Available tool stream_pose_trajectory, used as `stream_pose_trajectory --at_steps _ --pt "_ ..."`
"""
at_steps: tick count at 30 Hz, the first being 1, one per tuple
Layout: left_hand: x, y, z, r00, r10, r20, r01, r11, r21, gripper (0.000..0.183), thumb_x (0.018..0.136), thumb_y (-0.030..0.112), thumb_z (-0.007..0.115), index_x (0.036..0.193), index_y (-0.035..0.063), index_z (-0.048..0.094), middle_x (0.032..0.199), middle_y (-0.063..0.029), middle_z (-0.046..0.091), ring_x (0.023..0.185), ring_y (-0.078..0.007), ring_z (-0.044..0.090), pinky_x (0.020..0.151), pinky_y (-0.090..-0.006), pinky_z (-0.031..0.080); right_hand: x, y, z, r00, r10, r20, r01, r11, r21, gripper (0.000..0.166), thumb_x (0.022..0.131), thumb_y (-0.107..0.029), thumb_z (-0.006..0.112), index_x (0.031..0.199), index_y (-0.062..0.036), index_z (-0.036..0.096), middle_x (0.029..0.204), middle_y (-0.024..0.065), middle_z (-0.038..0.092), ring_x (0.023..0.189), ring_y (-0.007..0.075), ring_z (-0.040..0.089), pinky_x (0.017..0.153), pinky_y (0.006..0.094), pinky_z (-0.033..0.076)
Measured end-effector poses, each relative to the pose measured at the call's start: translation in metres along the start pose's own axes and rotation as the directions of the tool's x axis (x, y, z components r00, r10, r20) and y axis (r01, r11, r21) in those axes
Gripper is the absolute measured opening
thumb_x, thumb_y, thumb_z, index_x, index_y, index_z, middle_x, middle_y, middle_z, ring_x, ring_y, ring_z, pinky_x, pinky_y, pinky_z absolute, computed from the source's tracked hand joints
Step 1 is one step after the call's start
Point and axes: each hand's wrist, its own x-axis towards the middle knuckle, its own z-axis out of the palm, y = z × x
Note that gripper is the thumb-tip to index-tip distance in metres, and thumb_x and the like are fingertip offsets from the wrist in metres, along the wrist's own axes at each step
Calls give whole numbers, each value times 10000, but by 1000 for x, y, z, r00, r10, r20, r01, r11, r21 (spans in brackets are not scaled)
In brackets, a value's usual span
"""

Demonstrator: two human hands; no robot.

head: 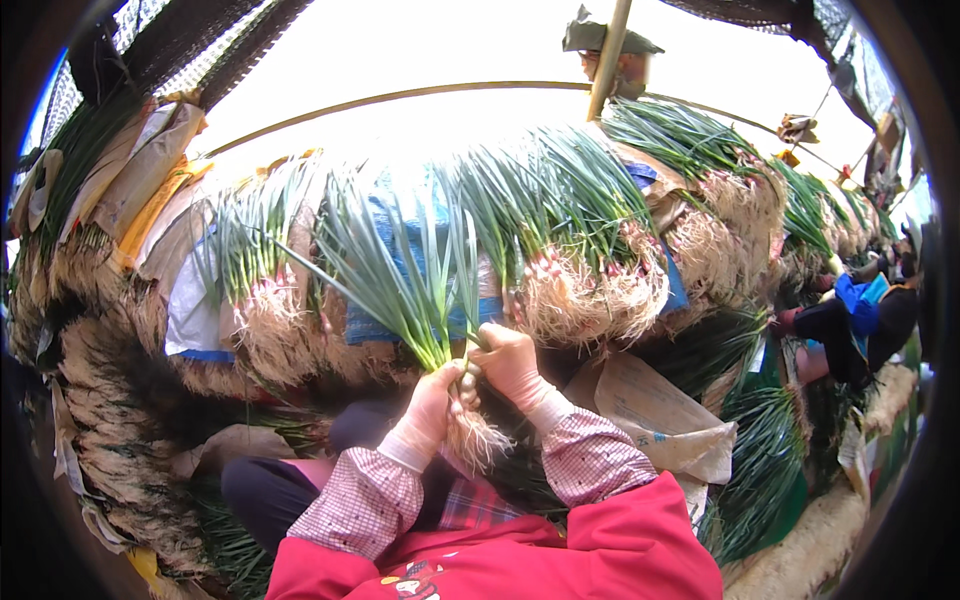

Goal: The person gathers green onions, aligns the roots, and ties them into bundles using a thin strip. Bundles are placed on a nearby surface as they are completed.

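A small bunch of green onions [416, 300] fans upward from my left hand [433, 401], which wears a thin pale glove and grips the stems just above the bulbs. Pale stringy roots [474, 436] hang below that hand. Close beside it, my gloved right hand [510, 361] pinches an onion stalk at the bunch's right edge. Just beyond the hands, a thick row of green onions [559, 217] lies with bulbs and roots towards me. A smaller heap of green onions [266, 270] lies left of it, with blue woven sheeting [382, 319] between them.
Stacked, root-out onion bundles [112, 420] rise at the left. A printed sack [652, 420] lies at my right, near more onions [765, 442]. Another person [855, 322] sits at far right. Behind the heap are a wooden pole [609, 60] and a person in a hat [611, 45].
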Motion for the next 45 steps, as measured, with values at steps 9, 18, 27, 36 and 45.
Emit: stream_pose_trajectory --at_steps 9,18,27,36,45 --pt "-12 54 14 920 310 241 -256 939 -232 305 936 199 556 1163 -5 566 587 43 412 549 -101 460 667 -285 428 -3 13 -76 713 149 685 71 957 -283 369 878 -359 555 924 -9 661 871 212 678 825 345 667 767 458 524" --pt "21 16 -15 947 117 301 -38 966 -256 229 940 137 519 1075 -25 610 556 2 433 520 -139 463 795 -337 518 75 60 -78 970 -214 115 238 929 -282 162 865 -163 547 786 -30 594 822 180 632 817 372 603 687 444 487" --pt "21 15 -9 925 176 338 -69 950 -305 237 953 154 502 1072 -19 611 559 7 434 538 -143 487 791 -333 500 -70 -7 -141 155 412 898 158 887 -434 307 880 -236 508 1074 -32 629 890 206 676 879 364 657 805 452 519" --pt "36 2 -16 998 48 28 -46 998 -49 266 928 134 563 1144 -15 609 1018 -143 681 902 -244 667 839 -367 539 26 -28 -54 809 382 447 -330 924 -194 324 913 -343 524 908 -65 691 868 163 687 834 355 656 771 442 516" --pt "26 -2 -7 997 13 -77 7 967 255 281 936 221 586 831 -38 615 605 -105 606 345 -149 476 319 -252 357 34 -31 -60 614 396 683 -574 818 42 453 872 -475 558 915 -35 652 783 154 660 708 267 653 697 381 501"
